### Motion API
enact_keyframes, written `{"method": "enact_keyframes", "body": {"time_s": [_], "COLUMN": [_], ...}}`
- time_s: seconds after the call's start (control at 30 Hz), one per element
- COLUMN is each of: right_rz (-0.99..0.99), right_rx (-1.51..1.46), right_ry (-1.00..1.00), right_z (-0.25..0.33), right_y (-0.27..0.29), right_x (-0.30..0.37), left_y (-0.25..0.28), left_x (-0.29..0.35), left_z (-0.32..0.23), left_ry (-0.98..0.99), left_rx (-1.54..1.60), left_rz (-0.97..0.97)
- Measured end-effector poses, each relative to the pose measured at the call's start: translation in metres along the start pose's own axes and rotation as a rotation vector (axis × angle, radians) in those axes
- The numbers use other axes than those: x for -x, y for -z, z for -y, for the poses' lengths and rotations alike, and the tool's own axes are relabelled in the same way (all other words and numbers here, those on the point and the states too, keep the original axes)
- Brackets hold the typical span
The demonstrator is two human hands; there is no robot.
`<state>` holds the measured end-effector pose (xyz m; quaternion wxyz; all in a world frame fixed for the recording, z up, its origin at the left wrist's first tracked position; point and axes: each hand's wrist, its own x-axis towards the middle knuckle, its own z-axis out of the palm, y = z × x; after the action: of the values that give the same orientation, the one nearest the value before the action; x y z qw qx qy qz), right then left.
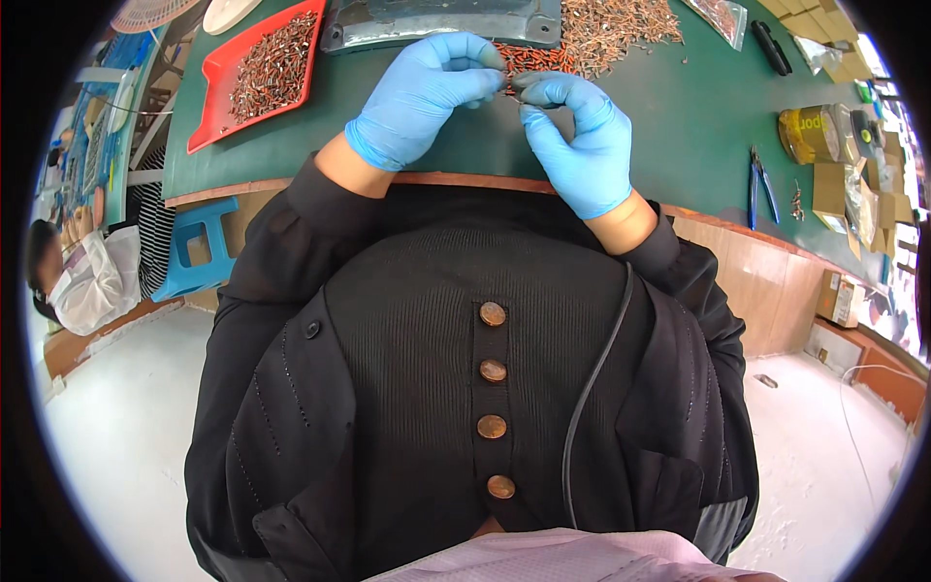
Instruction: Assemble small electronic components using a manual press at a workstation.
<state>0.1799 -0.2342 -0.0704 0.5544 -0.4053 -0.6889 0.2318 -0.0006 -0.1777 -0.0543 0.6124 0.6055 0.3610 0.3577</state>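
My left hand point(417, 105), in a blue glove, is closed in a pinch over the green work table point(669, 136). My gloved right hand point(585, 145) faces it, thumb and forefinger brought together. The fingertips of both hands nearly meet, and something tiny and thin seems to lie between them, too small to make out. Just beyond the fingers are a cluster of small red and dark cylindrical parts point(538, 58) and a larger heap of copper-coloured parts point(621, 37). A dark grey-blue metal fixture point(441, 23) stands behind my left hand.
At the left, a red scoop-shaped tray point(208, 92) holds many small metal parts. Blue-handled pliers point(763, 189), a black marker point(770, 48) and a yellow-labelled roll point(810, 134) lie at the right, near cardboard boxes point(832, 194). A blue stool point(199, 250) and another person point(92, 281) are at left.
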Motion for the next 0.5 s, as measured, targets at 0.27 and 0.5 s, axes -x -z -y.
{"method": "enact_keyframes", "body": {"time_s": [0.27, 0.5], "right_rz": [-0.043, -0.138], "right_rx": [-0.185, -0.415], "right_ry": [-0.142, -0.266], "right_z": [0.012, 0.027], "right_y": [0.000, -0.003], "right_x": [-0.001, -0.009], "left_y": [-0.010, -0.009], "left_x": [0.015, 0.017], "left_z": [-0.013, -0.014], "left_ry": [0.027, -0.010], "left_rx": [0.483, 0.651], "left_rz": [0.099, 0.124]}}
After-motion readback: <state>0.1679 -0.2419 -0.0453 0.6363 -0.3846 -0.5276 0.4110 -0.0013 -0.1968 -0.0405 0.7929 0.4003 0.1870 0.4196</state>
